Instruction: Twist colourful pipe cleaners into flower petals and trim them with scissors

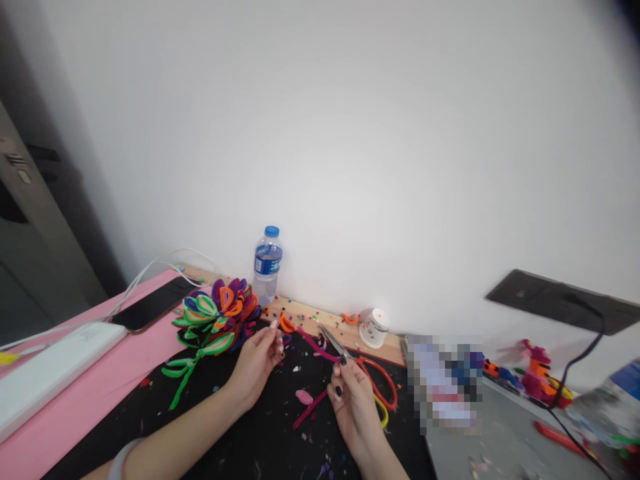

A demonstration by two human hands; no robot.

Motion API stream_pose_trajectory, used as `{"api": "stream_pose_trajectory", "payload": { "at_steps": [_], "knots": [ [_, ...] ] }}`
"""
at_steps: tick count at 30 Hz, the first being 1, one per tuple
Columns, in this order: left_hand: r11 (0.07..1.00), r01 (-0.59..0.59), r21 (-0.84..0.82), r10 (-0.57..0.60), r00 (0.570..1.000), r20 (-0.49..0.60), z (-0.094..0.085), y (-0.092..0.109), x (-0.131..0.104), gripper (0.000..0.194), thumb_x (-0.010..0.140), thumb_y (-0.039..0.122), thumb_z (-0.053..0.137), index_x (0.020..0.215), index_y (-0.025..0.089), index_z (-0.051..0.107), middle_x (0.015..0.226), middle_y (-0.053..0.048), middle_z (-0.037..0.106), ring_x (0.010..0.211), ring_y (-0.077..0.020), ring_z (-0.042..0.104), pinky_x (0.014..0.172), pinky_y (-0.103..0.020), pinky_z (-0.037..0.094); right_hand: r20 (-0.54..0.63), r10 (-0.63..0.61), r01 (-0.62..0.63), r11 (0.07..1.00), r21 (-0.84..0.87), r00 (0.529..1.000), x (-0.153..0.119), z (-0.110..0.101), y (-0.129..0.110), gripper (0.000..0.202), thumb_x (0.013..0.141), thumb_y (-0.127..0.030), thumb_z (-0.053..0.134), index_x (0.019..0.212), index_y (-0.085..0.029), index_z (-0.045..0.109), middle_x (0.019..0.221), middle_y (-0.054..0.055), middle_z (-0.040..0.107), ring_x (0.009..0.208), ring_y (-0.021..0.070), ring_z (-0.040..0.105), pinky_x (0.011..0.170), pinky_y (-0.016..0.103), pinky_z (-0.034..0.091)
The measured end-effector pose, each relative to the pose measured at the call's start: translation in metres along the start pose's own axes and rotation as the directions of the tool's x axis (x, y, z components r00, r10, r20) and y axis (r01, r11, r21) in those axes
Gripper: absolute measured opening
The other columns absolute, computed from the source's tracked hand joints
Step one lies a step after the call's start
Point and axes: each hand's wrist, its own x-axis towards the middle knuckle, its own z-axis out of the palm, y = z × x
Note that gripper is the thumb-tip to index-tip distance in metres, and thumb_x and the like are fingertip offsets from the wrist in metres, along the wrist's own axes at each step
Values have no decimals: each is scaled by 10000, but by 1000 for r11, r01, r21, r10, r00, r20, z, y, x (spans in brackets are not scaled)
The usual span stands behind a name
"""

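Observation:
My right hand (353, 400) is closed in a pinch on a magenta pipe cleaner (317, 348). One length of it slants up to the left, and another magenta length comes out low by my fingers. My left hand (260, 360) is loosely curled with its fingertips apart; no object shows in it. Left of that hand lies a multicoloured pipe cleaner flower (220, 310) with green leaves and stem. Scissors (383, 383) with orange handles lie partly behind my right hand, beside a yellow handle (383, 411). A small pink oval piece (304, 397) rests on the black mat (245, 440).
Against the wall stand a water bottle (268, 267) and a white cup (374, 328). On the left, a phone (155, 303) and a white power strip (60, 377) lie on pink sheet. Rightward are a grey surface (450, 453), a red pen-like tool (560, 439) and pipe cleaner figures (537, 373).

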Motion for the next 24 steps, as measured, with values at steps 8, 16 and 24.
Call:
{"api": "stream_pose_trajectory", "payload": {
  "at_steps": [8,16,24],
  "knots": [
    [998,-14,64,11,999,47,-1,-4,0,313,615,244,707,879,180,552,586,77,478,556,-75,508,571,-197,406,6,46,-46,996,71,999,-1,0,-1,189,714,-276,654,650,-186,501,585,-55,462,441,46,341,422,166,286],
    [995,40,95,-50,993,108,-2,-4,-1,408,603,167,725,981,170,571,969,-75,640,888,-174,608,767,-264,460,9,28,-28,1000,-5,1000,-4,3,-2,194,711,-277,648,655,-190,484,590,-54,455,443,58,341,422,180,280],
    [974,59,219,-126,945,303,5,-5,-12,244,641,259,710,852,148,659,714,-9,655,640,-124,586,667,-255,477,8,8,-7,993,-118,1000,-4,4,-2,173,701,-285,648,643,-184,519,596,-43,490,446,67,368,430,191,293]
  ]
}}
